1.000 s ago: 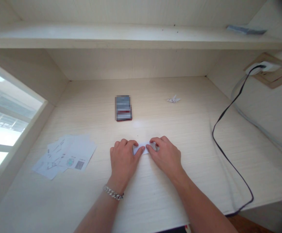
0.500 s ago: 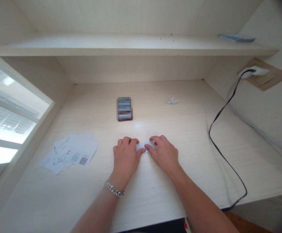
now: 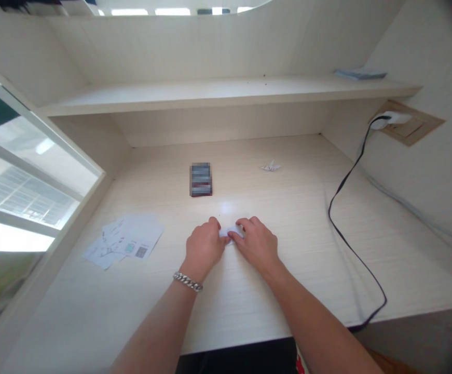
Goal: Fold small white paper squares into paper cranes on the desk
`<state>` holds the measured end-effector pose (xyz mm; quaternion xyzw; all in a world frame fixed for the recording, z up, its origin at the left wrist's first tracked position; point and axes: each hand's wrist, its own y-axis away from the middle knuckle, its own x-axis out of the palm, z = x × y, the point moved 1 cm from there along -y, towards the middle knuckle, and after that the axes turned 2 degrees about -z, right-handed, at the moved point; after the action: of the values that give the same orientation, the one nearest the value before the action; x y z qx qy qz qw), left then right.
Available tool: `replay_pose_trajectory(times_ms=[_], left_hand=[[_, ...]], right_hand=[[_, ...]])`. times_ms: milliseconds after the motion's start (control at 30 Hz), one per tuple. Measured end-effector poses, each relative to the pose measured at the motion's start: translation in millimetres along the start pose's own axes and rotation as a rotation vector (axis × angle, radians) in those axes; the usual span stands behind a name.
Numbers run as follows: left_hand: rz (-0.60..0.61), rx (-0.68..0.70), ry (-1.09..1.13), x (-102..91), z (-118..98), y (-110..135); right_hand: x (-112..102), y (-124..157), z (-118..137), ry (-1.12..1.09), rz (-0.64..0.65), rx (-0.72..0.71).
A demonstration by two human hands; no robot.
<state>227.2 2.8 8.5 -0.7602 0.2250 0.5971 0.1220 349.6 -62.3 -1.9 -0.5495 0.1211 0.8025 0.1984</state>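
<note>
A small white folded paper (image 3: 230,232) lies on the pale wooden desk (image 3: 288,249), mostly covered by my fingers. My left hand (image 3: 203,245), with a metal bracelet at the wrist, has its fingers curled and pinched on the paper's left end. My right hand (image 3: 256,243) presses and pinches the paper's right end, fingertips meeting the left hand's. Both hands rest on the desk near its middle.
A dark card-sized pack (image 3: 201,179) lies behind the hands. A small folded paper figure (image 3: 271,167) sits at the back right. Printed sheets (image 3: 126,242) lie at the left. A black cable (image 3: 346,208) runs from a wall socket (image 3: 395,119) across the desk's right side. A shelf (image 3: 226,93) spans above; a window (image 3: 23,176) is at left.
The hands have drawn closer together over the paper, and the left hand's fingers have curled tighter. The camera has tilted up, showing more of the shelf.
</note>
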Motion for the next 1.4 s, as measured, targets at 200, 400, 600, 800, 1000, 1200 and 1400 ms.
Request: replay_pose_trajectory(times_ms=[200,400,600,800,1000,1200,1400], left_hand=[[0.011,-0.006,0.11,0.2,6.8,-7.6],[-0.02,-0.008,0.492,0.8,15.0,-6.3],[0.073,-0.016,0.854,-9.2,21.1,-6.7],[0.058,0.078,0.834,-20.4,32.5,-10.6],[0.096,0.019,1.116,-17.2,39.5,-12.9],[0.057,-0.063,1.188,-5.8,36.3,-7.8],[0.054,-0.077,1.13,-8.5,33.9,-4.3]], right_hand=[[0.9,0.1,0.2,-0.022,-0.021,0.018],[-2.0,-7.7,-8.0,-0.317,-0.022,0.101],[-3.9,-24.1,-10.6,-0.939,0.141,0.027],[-25.0,-32.5,13.4,-0.857,0.094,-0.101],[-18.7,-31.5,25.3,-0.977,0.1,-0.173],[7.5,-31.3,17.4,-1.189,0.111,0.044],[13.6,-35.6,10.9,-1.239,0.15,0.089]])
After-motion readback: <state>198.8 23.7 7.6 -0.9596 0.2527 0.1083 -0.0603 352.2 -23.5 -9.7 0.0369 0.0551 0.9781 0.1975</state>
